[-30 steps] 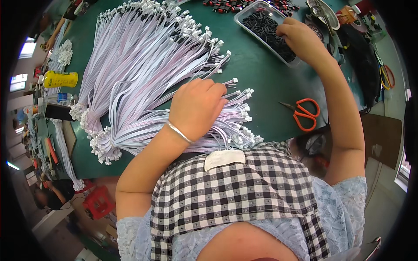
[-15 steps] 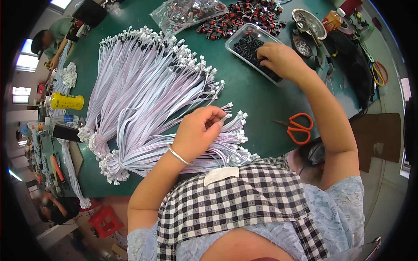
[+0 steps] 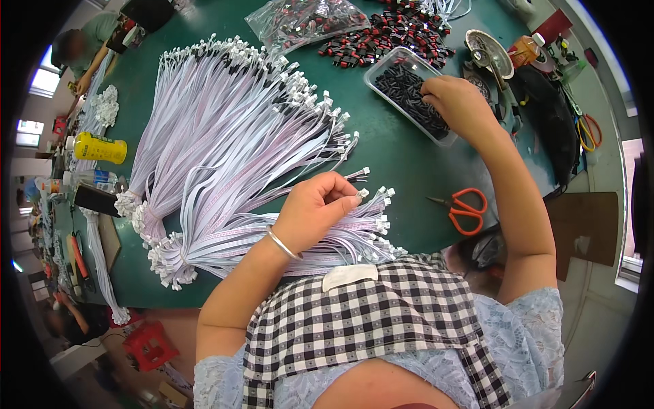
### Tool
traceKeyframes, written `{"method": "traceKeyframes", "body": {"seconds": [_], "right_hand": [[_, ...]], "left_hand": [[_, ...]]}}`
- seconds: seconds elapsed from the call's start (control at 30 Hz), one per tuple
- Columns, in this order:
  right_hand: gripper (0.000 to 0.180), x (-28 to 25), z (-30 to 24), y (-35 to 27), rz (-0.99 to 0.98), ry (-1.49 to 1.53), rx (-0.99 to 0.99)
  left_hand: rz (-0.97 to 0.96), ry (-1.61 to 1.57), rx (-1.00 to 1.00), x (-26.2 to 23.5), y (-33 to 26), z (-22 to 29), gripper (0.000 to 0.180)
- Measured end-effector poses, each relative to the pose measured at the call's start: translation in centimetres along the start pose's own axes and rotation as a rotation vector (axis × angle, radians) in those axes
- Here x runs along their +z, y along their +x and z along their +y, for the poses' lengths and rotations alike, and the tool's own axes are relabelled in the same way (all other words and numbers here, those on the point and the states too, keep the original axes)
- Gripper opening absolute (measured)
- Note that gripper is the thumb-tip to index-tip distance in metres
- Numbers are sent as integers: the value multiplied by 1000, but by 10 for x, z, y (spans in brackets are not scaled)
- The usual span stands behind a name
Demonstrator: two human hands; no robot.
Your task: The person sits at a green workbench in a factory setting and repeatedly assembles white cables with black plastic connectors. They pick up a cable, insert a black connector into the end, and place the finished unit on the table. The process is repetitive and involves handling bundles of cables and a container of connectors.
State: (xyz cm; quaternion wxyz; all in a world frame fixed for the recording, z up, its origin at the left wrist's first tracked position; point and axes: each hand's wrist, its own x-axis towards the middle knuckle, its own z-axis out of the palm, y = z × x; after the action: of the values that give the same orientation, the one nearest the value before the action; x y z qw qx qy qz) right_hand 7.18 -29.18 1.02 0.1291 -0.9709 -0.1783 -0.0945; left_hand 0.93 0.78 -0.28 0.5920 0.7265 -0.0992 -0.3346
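"White ribbon cables spread across a green table, at ten o'clock from the bare left hand. What did that hand hold?"

"Its thumb and forefinger pinched a small white plug at a cable's end, at two o'clock from the silver bangle."

"And the right hand?"

"It reached to one o'clock, curled fingers at a clear plastic box of short black tubes. Whether they grasped one could not be told."

"What lay nearby?"

"Orange-handled scissors rested at three o'clock from the left hand. Black-and-red parts lay heaped just beyond the box, at its twelve o'clock."
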Motion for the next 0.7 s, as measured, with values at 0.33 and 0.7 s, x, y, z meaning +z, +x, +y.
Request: {"method": "traceKeyframes", "body": {"seconds": [0.33, 0.7], "right_hand": [[18, -34, -107, -59, -427, 275, -679], [14, -7, -113, -76, -521, 1236, -195]], "left_hand": [[8, -141, 14, -3, 4, -11, 9], [39, -172, 30, 0, 4, -9, 10]]}}
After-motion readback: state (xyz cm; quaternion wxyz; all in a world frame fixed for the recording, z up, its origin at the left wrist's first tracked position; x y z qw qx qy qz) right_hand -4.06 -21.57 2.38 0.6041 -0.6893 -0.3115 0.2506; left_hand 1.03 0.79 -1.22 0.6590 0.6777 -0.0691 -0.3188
